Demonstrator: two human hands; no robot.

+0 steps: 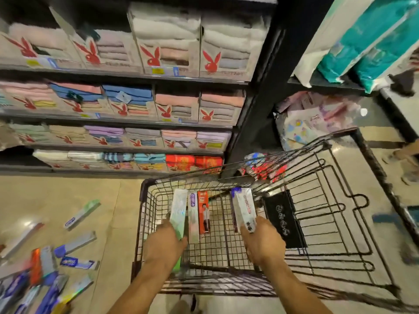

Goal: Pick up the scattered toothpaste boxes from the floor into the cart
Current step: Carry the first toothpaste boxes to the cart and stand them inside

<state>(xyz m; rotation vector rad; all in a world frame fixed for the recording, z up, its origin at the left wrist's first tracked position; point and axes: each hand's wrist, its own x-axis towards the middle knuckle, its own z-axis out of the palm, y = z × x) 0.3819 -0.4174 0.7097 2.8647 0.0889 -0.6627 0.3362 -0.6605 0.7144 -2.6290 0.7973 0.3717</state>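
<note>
A black wire cart [335, 214] stands in front of me. Over its basket, my left hand [164, 243] grips a pale green toothpaste box [178, 209]. My right hand [263, 240] grips a white toothpaste box with red print [244, 208]. Inside the basket lie a purple-marked box [193, 217] and an orange box [203, 211]. Several more toothpaste boxes [74, 243] lie scattered on the beige floor at the lower left, some blue, one orange [35, 266].
Shelves of folded towels [118, 105] rise behind the cart. A black post [256, 105] stands at the cart's far side, with packaged goods [317, 118] to its right. A black card [282, 219] hangs inside the cart.
</note>
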